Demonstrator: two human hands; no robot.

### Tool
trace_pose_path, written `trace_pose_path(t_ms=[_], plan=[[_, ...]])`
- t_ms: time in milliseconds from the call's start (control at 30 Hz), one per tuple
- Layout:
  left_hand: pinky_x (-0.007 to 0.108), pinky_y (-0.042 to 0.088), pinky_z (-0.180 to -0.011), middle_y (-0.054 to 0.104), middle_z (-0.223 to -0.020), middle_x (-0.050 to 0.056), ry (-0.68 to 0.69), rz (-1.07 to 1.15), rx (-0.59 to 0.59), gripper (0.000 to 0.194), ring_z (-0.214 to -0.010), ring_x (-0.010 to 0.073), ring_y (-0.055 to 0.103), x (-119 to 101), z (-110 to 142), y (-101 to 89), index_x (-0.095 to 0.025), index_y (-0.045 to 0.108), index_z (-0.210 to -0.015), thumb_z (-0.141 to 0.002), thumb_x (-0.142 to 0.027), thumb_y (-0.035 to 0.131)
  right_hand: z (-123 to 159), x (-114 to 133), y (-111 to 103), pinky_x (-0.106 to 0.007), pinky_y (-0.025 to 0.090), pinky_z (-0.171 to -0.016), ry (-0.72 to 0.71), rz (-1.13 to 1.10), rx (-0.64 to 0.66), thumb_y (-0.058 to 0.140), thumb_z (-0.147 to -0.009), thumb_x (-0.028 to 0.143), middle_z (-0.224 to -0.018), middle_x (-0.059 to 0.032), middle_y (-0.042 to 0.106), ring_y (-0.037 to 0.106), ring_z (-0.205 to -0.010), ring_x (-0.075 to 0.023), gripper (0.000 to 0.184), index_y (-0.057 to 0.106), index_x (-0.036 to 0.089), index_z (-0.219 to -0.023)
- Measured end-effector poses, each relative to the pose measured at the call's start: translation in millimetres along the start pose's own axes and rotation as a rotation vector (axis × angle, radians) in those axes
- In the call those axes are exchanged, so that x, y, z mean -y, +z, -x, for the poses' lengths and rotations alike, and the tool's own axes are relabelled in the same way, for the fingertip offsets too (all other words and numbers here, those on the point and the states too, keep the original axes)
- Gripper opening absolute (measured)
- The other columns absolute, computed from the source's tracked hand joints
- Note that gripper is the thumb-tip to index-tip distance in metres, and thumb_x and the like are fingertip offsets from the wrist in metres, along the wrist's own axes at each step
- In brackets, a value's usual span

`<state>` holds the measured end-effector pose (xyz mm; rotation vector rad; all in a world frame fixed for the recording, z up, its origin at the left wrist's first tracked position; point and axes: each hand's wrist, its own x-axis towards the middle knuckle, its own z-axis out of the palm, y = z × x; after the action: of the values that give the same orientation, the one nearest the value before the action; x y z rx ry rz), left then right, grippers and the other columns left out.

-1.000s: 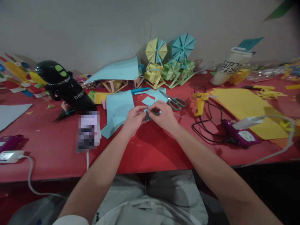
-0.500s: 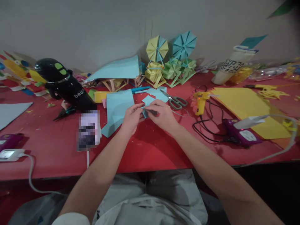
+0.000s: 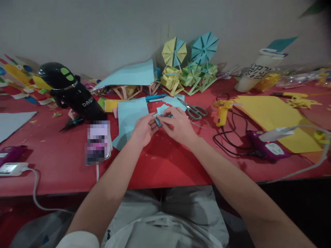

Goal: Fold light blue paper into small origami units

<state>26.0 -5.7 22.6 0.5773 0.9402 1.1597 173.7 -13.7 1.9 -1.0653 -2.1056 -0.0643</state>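
Between my hands is a small folded piece of blue paper, held above the middle of the red table. My left hand pinches its left side, while the fingers of my right hand close on it from the right. Much of the piece is hidden by my fingers. Just beyond lie blue paper scraps. A large blue sheet lies by my left hand, and grey-handled scissors rest beyond my right.
A yellow glue gun with a black cord stands right of the scissors. Yellow paper sheets lie further right near a purple power strip. A black bottle and a phone are at left. Folded paper models stand behind.
The fingers of my left hand have opened out slightly and shifted left around the blue paper. My right fingers have moved a little on it, and more of the folded piece shows.
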Motion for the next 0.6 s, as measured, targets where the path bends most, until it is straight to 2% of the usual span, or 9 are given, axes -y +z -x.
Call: trace_pose_path(t_ms=[133,267,400,600], plan=[[0.024,0.051,-0.068,0.070,-0.068,0.002,-0.014,0.013,0.028,0.012,-0.058,0.0103,0.063,-1.3,0.5,-1.3,-0.014,0.064,-0.084,-0.082,-0.011,0.052,1.0,2.7,-2.8,-0.041,0.042,-0.084,0.010,0.047,0.044,0.045,-0.097,0.029,-0.106,-0.0117,0.061,0.053,-0.100,-0.0249,0.032,0.073,0.021,-0.109],[0.023,0.051,-0.067,0.071,-0.074,0.004,0.024,-0.016,0.067,0.006,-0.061,0.0102,0.064,0.7,-0.7,-4.2,-0.013,0.064,-0.081,-0.082,-0.019,0.062,0.9,4.2,-4.7,-0.041,0.040,-0.084,0.012,0.070,0.079,0.045,-0.096,0.028,-0.109,-0.0120,0.060,0.051,-0.102,-0.0261,0.031,0.072,0.021,-0.109],[0.023,0.052,-0.065,0.071,-0.076,0.003,0.087,-0.028,0.013,0.009,-0.062,0.0101,0.065,3.9,-3.5,-5.8,-0.013,0.065,-0.087,-0.079,-0.010,0.065,0.2,6.2,-5.5,-0.042,0.040,-0.085,0.015,0.086,0.113,0.044,-0.097,0.031,-0.112,-0.0130,0.059,0.049,-0.103,-0.0273,0.032,0.071,0.020,-0.110],[0.022,0.050,-0.061,0.071,-0.079,0.004,0.146,-0.050,-0.064,0.015,-0.064,0.0112,0.065,4.9,-8.2,-7.8,-0.013,0.066,-0.095,-0.080,-0.012,0.063,0.8,7.1,-3.8,-0.046,0.040,-0.089,0.002,0.079,0.162,0.046,-0.095,0.032,-0.123,-0.0145,0.057,0.047,-0.108,-0.0298,0.036,0.063,0.020,-0.125]])
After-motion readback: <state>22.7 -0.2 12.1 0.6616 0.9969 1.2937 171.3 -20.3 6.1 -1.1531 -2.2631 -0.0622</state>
